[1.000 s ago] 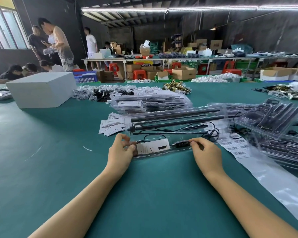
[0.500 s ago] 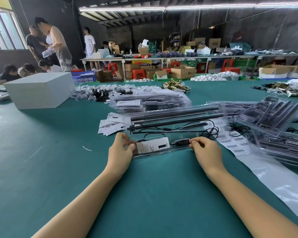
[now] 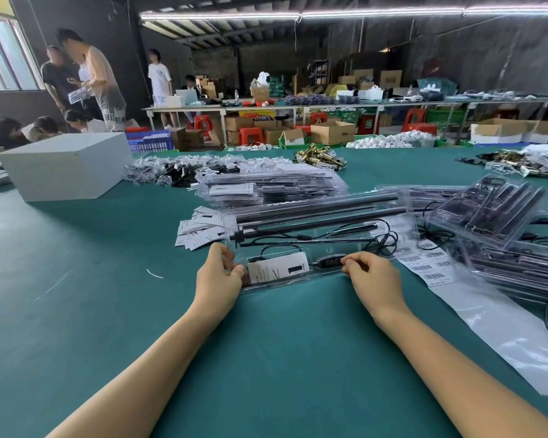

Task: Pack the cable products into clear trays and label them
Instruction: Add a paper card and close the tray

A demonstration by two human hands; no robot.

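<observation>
Both forearms reached in over green table cloth point(image 3: 76, 263). Left hand point(image 3: 217, 275) curled at near-left corner of clear tray point(image 3: 321, 240), thumb and fingertips pinching its edge. Right hand point(image 3: 374, 276) curled too, fingertips pinching near edge just beside black button controller point(image 3: 329, 261). Neither hand spread flat.

Between the two sets of fingers: white card point(image 3: 277, 267) under the clear cover. Just beyond the fingers: thin black cable point(image 3: 383, 240), looped toward the right end. Beyond that, two long black rods point(image 3: 317, 213) lying lengthwise in the tray.

Probably snapping cover shut along near edge. Risks noted:
- Cable loop close to rim on right; could get nipped in the seam if pressed down unevenly, leaving cover sprung open.
- Card loose in its pocket; could slide under the seam if tray tilted.
- Thin plastic; hard pinch at one corner could crease or crack it.
- Pressing near edge only could pop far edge open and let rods roll out.

Right of right-hand fingers: barcode label sheet point(image 3: 427, 263) partly under the tray's right end; could be dragged or crumpled if tray shifted. Beyond left fingers: loose white tags point(image 3: 196, 230). Further out: stack of packed trays point(image 3: 272, 188), tilted tray pile point(image 3: 487, 210) to the right; a knock could send it sliding. Furthest noted: white box point(image 3: 67, 165).
</observation>
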